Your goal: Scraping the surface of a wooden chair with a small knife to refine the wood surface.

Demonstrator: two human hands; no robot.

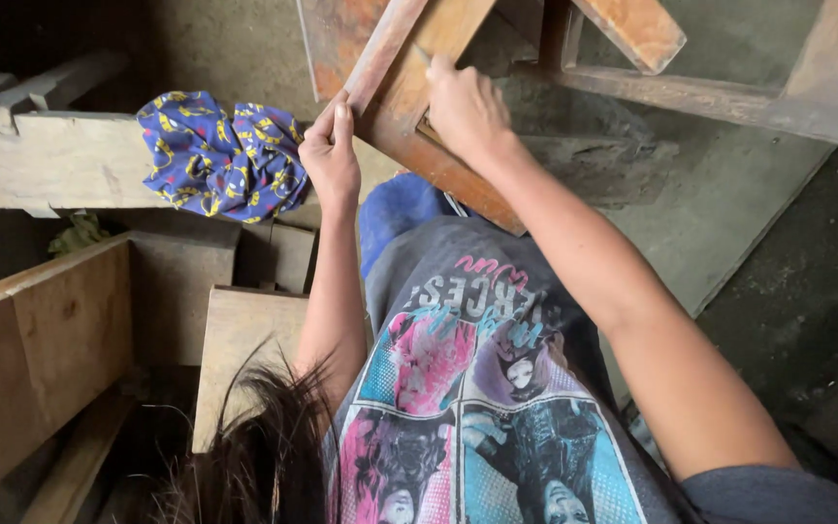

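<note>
A: What's the person working on?

B: A wooden frame (409, 107), reddish-brown, sitting just above the lap at top centre. Its long rail is running diagonally, from upper right down toward lower left, w/ the near corner pointing at the person's knees.

A: Hands?

B: Left hand (330, 155) is gripping the frame's left edge, fingers closed around the rail, thumb up along it. Right hand (466, 109) is pressing down on the frame's face, fingers curled narrow around smth thin; a small tip is poking out above the fingers, can't tell what it is.

A: Any labels or signs?

B: None on the wood. The shirt (497, 408) is carrying a bright print, pink, blue and black panels, filling the lower middle.

A: Containers?

B: An open wooden box (60, 340) is sitting at left, approx. beside the person's left arm; inside is too dark to tell.

A: Anything else nearby?

B: A blue cloth (220, 155) w/ yellow marks is lying bunched on a plank (41, 160) at upper left, just beside the left hand. More frame timber (729, 92) is crossing the top right, over the concrete floor (691, 223).
</note>
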